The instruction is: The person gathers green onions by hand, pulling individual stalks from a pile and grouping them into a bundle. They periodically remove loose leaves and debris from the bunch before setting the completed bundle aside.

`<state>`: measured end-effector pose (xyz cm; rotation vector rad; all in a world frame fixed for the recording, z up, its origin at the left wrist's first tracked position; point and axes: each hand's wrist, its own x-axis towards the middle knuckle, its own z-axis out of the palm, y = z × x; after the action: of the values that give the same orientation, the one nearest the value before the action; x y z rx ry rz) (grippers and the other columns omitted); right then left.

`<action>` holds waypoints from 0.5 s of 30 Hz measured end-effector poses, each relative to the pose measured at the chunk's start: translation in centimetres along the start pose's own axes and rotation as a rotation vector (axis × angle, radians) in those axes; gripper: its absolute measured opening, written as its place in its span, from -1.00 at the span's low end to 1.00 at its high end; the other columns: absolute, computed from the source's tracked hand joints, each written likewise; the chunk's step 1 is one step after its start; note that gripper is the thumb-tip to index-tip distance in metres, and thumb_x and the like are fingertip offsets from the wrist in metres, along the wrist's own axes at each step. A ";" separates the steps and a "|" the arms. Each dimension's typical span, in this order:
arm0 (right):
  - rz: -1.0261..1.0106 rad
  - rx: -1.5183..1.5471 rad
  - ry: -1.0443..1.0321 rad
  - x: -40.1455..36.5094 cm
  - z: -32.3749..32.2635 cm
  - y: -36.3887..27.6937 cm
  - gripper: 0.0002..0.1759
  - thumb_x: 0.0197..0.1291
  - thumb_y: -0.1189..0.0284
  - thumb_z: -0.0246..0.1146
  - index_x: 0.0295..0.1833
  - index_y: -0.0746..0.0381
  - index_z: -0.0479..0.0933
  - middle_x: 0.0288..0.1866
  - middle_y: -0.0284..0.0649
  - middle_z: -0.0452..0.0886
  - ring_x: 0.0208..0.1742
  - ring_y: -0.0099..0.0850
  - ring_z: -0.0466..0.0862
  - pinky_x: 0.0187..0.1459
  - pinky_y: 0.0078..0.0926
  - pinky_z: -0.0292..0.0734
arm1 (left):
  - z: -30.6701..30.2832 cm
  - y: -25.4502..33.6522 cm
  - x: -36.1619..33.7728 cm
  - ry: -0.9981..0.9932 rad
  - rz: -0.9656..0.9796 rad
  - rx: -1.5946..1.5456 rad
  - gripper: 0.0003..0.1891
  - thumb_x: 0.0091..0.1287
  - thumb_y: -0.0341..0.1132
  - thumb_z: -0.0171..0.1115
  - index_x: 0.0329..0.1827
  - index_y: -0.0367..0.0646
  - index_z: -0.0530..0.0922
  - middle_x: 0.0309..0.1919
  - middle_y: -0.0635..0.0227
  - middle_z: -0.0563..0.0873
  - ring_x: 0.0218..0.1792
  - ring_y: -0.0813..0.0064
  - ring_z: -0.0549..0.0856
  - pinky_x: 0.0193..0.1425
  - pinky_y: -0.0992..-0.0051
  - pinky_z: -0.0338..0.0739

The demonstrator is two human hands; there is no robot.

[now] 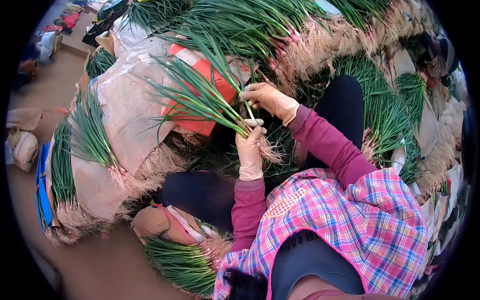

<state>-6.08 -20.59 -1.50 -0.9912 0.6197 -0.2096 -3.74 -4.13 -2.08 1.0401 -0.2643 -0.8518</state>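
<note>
Both hands wear thin pale gloves. My left hand (251, 150) is wrapped round a small bunch of green onions (212, 100) near its root end; the leaves fan out to the upper left and the roots hang below the fist. My right hand (270, 100), just above and to the right, pinches a single green onion stalk (225, 72) whose leaves point up and left. Its lower end reaches down to the bunch at my left hand. Beneath the leaves lies a red and white sheet (202, 75).
A large pile of green onions (240, 22) lies at the top, roots towards me. A small bunch (100, 135) rests on a brown sheet (122, 100) at the left. More bundles (180, 262) are at the lower left and right (380, 105). A cloth bag (24, 148) sits far left.
</note>
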 end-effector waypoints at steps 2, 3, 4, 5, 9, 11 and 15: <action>-0.084 0.002 0.033 0.1 0.5 1.4 -0.88 0.29 0.35 0.29 -0.20 0.16 0.60 -0.35 -0.49 0.63 -0.44 -0.73 0.51 -0.37 -0.76 0.42 | -0.8 0.1 0.0 0.013 -0.031 -0.027 -0.82 0.28 -0.57 0.22 -0.11 -0.18 0.50 -0.20 0.23 0.70 -0.29 0.53 0.68 -0.30 0.64 0.50; -0.132 0.022 0.058 0.3 0.6 1.9 -0.89 0.31 0.36 0.27 -0.21 0.16 0.60 -0.36 -0.47 0.63 -0.44 -0.71 0.53 -0.36 -0.75 0.43 | -1.4 0.4 -0.1 0.015 -0.060 -0.034 -0.79 0.29 -0.56 0.21 -0.05 -0.18 0.48 -0.20 0.21 0.70 -0.31 0.55 0.66 -0.38 0.70 0.47; -0.077 0.179 0.091 0.6 0.7 2.2 -0.89 0.33 0.42 0.24 -0.20 0.23 0.58 -0.35 -0.39 0.63 -0.40 -0.68 0.54 -0.38 -0.73 0.48 | -1.4 0.7 -0.1 0.021 -0.026 -0.041 -0.73 0.33 -0.53 0.21 0.07 -0.19 0.44 -0.22 0.22 0.69 -0.33 0.57 0.62 -0.46 0.74 0.41; -0.042 0.410 0.045 0.8 1.0 2.7 -0.90 0.35 0.45 0.21 -0.18 0.25 0.57 -0.32 -0.37 0.63 -0.37 -0.67 0.55 -0.36 -0.75 0.50 | -1.5 1.1 -0.1 -0.012 -0.002 -0.078 -0.70 0.35 -0.50 0.20 0.12 -0.21 0.42 -0.24 0.23 0.67 -0.35 0.58 0.60 -0.47 0.73 0.40; 0.033 1.135 -0.268 1.9 1.4 3.8 -0.89 0.38 0.56 0.07 -0.11 0.33 0.50 -0.33 -0.35 0.58 -0.34 -0.63 0.57 -0.39 -0.79 0.56 | -2.2 3.6 -0.5 -0.159 -0.118 -0.359 -0.51 0.42 -0.47 0.11 0.39 -0.27 0.25 -0.23 0.30 0.56 -0.40 0.59 0.46 -0.41 0.70 0.35; -0.138 1.095 -0.157 2.1 1.0 3.3 -0.89 0.40 0.51 0.08 -0.19 0.30 0.48 -0.29 -0.30 0.57 -0.42 -0.62 0.57 -0.45 -0.75 0.53 | -2.1 5.1 -1.2 -0.244 -0.129 -0.509 -0.44 0.44 -0.47 0.06 0.48 -0.26 0.15 -0.25 0.34 0.50 -0.44 0.64 0.35 -0.46 0.65 0.29; 0.222 -0.714 -0.525 -2.0 -1.9 7.9 -0.72 0.20 0.31 0.31 -0.18 0.35 0.58 -0.30 -0.21 0.66 -0.37 -0.47 0.66 -0.38 -0.45 0.55 | -2.9 7.7 -2.3 -0.325 0.121 -0.602 -0.40 0.48 -0.34 0.08 0.52 -0.23 0.09 -0.44 0.52 0.40 -0.54 0.71 0.32 -0.55 0.66 0.23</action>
<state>-9.66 -16.81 -8.07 -1.5757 0.3072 0.4944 0.16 1.14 3.36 0.3204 -0.3146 -0.9121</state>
